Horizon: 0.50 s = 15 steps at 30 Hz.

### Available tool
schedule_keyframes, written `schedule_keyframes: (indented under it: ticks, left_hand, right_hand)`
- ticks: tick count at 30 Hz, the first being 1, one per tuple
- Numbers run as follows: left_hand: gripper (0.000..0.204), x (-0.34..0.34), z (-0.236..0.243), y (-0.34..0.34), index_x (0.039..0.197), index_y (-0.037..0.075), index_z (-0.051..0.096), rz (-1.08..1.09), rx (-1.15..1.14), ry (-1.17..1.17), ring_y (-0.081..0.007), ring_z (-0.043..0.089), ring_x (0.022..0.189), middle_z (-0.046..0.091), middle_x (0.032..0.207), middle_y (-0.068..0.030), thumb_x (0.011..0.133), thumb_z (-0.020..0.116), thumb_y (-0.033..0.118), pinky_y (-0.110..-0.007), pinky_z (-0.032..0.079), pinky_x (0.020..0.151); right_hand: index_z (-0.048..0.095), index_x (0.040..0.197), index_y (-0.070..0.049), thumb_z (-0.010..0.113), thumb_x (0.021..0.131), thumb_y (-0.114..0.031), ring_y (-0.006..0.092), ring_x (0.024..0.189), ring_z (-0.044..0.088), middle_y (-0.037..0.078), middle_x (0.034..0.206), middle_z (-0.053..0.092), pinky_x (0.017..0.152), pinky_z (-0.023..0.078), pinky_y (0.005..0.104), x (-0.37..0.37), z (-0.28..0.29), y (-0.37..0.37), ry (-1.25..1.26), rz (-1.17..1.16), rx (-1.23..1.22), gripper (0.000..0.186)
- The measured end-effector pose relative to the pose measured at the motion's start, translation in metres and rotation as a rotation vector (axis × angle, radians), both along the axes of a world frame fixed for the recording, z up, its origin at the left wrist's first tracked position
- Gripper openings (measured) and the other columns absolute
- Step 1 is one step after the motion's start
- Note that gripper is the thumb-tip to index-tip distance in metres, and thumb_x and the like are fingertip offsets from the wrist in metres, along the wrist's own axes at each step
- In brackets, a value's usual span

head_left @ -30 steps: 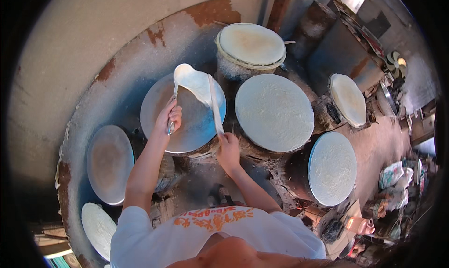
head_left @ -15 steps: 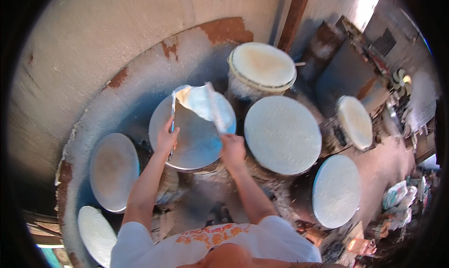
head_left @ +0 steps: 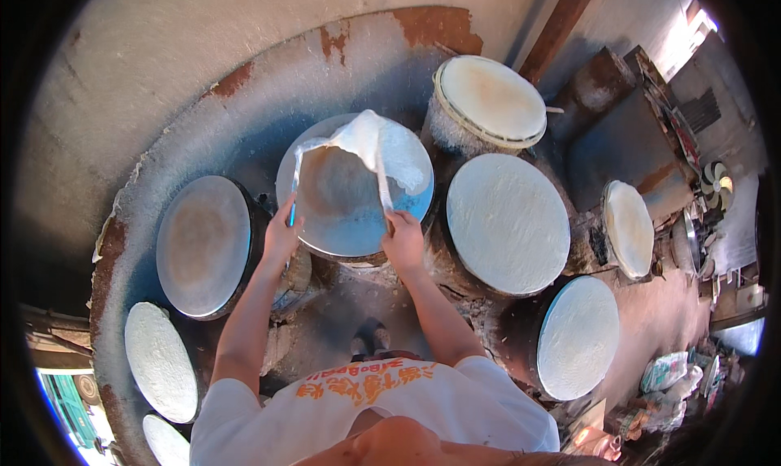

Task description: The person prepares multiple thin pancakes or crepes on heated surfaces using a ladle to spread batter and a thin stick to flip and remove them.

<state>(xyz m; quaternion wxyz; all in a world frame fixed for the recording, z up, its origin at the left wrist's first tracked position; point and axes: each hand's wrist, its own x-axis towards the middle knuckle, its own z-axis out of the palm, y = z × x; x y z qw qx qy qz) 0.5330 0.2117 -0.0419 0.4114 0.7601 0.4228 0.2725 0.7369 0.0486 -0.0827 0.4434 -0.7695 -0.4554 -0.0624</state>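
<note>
In front of me is a round flat griddle, with its left part bare and wet white batter on its right. My left hand closes around a thin, narrow spatula with a bit of blue on its handle. Closed on a flat, batter-coated stick, my right hand is at the griddle's near right edge. A pale, floppy sheet of batter stretches between the far ends of the two tools, above the griddle's far side.
More round griddles surround me: a bare one at left, a batter-covered one at right. Behind stands a bucket with a pale round top. A curved metal wall rises beyond; bags and clutter lie at lower right.
The batter sheet now bunches higher between both tools, at the griddle's far side. My right hand's stick has swung more upright. The whole view has shifted slightly.
</note>
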Motion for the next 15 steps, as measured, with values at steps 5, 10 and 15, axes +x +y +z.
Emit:
schedule_keyframes:
  ticks: [5, 10, 15]
  left_hand:
    - [0.055, 0.002, 0.029, -0.034, 0.142, 0.013, 0.036, 0.089, -0.500, -0.220, -0.0072, 0.038, 0.042, 0.042, 0.058, 0.0013, 0.091, 0.054, 0.007, -0.025, 0.033, 0.036]
    - [0.058, 0.009, 0.033, -0.065, 0.145, 0.014, 0.027, 0.150, -0.611, -0.388, -0.0070, 0.037, 0.040, 0.041, 0.056, 0.0014, 0.092, 0.051, 0.007, -0.024, 0.031, 0.036]
    - [0.057, 0.023, 0.063, -0.102, 0.146, 0.017, 0.024, 0.316, -0.768, -0.688, -0.0053, 0.033, 0.042, 0.036, 0.058, 0.0025, 0.094, 0.046, 0.009, -0.020, 0.030, 0.036]
  right_hand:
    - [0.068, 0.094, -0.008, 0.057, 0.065, 0.002, 0.0308, 0.084, 0.056, 0.006, 0.094, 0.065, 0.074, 0.049, 0.0390, 0.044, 0.017, -0.011, -0.128, -0.069, -0.040, 0.033]
    - [0.064, 0.105, -0.007, 0.063, 0.063, 0.000, 0.0327, 0.090, 0.057, 0.010, 0.100, 0.062, 0.078, 0.049, 0.0404, 0.074, 0.002, 0.025, -0.067, 0.207, -0.109, 0.043]
    - [0.064, 0.106, -0.008, 0.062, 0.062, 0.001, 0.0331, 0.091, 0.056, 0.010, 0.100, 0.061, 0.081, 0.049, 0.0410, 0.087, 0.004, 0.048, -0.090, 0.468, -0.238, 0.044]
